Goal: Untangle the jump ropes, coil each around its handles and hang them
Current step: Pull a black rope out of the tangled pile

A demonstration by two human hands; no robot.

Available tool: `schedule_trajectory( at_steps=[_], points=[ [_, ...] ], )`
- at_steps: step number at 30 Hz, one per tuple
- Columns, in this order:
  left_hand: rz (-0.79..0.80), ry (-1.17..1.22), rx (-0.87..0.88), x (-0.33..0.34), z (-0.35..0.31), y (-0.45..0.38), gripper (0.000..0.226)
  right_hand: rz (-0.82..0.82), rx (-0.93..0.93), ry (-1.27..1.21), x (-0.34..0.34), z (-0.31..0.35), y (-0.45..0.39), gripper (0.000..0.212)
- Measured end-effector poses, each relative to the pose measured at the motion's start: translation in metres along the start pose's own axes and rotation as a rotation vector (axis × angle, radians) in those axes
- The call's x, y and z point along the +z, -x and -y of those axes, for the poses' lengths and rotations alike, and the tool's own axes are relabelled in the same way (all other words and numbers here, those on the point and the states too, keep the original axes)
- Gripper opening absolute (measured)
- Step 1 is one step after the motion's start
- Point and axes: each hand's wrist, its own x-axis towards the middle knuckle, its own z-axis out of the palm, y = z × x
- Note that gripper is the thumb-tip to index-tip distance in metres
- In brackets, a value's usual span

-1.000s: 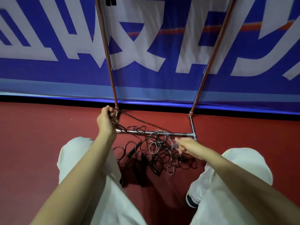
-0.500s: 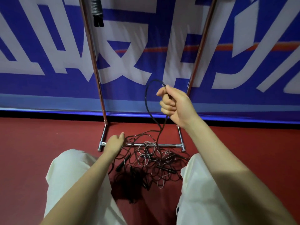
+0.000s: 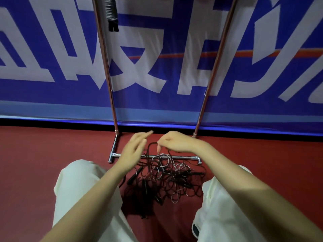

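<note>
right hand pinching black rope loop just under fingertips; left hand spread, empty. lift slow, tease 1 strand free of pile w/ left.

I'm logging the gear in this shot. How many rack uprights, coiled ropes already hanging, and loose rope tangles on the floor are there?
Rack uprights: 2
Coiled ropes hanging: 1
Rope tangles on the floor: 1; ropes within it cannot be counted
Total: 4
</note>
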Motion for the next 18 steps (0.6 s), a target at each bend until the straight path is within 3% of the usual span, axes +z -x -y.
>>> schedule_trajectory(
  at_steps=[2, 5, 9, 12, 15, 18],
  points=[
    [0.112, 0.015, 0.024, 0.010, -0.001, 0.007, 0.032, -0.069, -0.010, -0.109, 0.010, -0.007, -0.001, 0.038],
    [0.116, 0.240, -0.165, 0.013, -0.008, 0.006, 0.035, -0.184, -0.026, -0.210, 0.023, -0.025, -0.005, 0.042],
    [-0.211, 0.604, -0.436, -0.008, -0.012, -0.012, 0.040, -0.080, 0.097, -0.218, 0.049, -0.070, 0.000, 0.049],
    [-0.579, 0.970, -0.531, -0.036, -0.010, -0.017, 0.035, 0.122, 0.316, 0.020, 0.084, -0.126, 0.008, 0.051],
    [-0.717, 0.887, -0.572, -0.052, -0.006, -0.016, 0.033, 0.184, 0.546, -0.018, 0.117, -0.172, 0.020, 0.054],
    [-0.700, 0.642, -0.610, -0.048, -0.002, -0.012, 0.036, -0.011, 0.642, -0.338, 0.126, -0.175, 0.017, 0.047]
  ],
)
